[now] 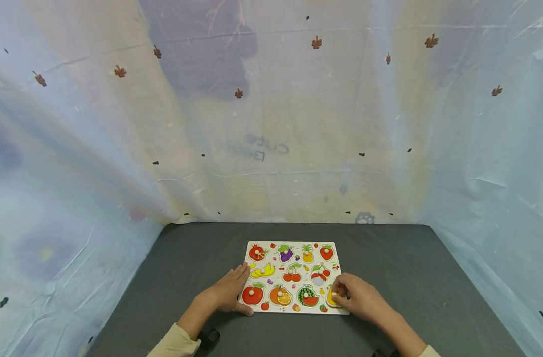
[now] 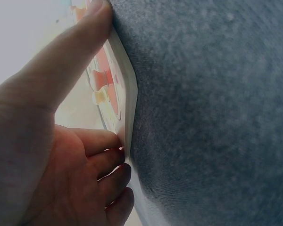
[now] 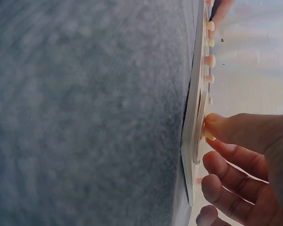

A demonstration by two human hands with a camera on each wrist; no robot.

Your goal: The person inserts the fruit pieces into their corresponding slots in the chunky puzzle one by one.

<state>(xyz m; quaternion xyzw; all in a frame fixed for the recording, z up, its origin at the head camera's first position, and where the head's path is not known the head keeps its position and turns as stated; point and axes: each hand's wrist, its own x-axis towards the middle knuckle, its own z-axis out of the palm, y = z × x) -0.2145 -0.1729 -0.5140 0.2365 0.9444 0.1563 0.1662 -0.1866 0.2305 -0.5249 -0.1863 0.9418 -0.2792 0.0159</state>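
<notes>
A white fruit puzzle board [image 1: 303, 281] lies flat on the dark table, with several knobbed fruit pieces in it. My left hand [image 1: 228, 290] rests at its left side, fingers fairly straight against the edge and thumb by the near corner. The left wrist view shows the thumb and fingertips touching the board's edge [image 2: 130, 89]. At the near right corner, my right hand [image 1: 359, 296] pinches a yellow fruit piece [image 1: 330, 298], partly hidden by the fingers. In the right wrist view, thumb and forefinger hold its knob [image 3: 209, 135], and the piece sits slightly raised and tilted at the board.
A dark grey cloth-like table top [image 1: 200, 258] surrounds the board. A pale printed curtain [image 1: 298, 124] hangs behind the table and along both sides. Other knobs stand up from the board, such as the red apple piece's [image 1: 252, 294] beside the left hand.
</notes>
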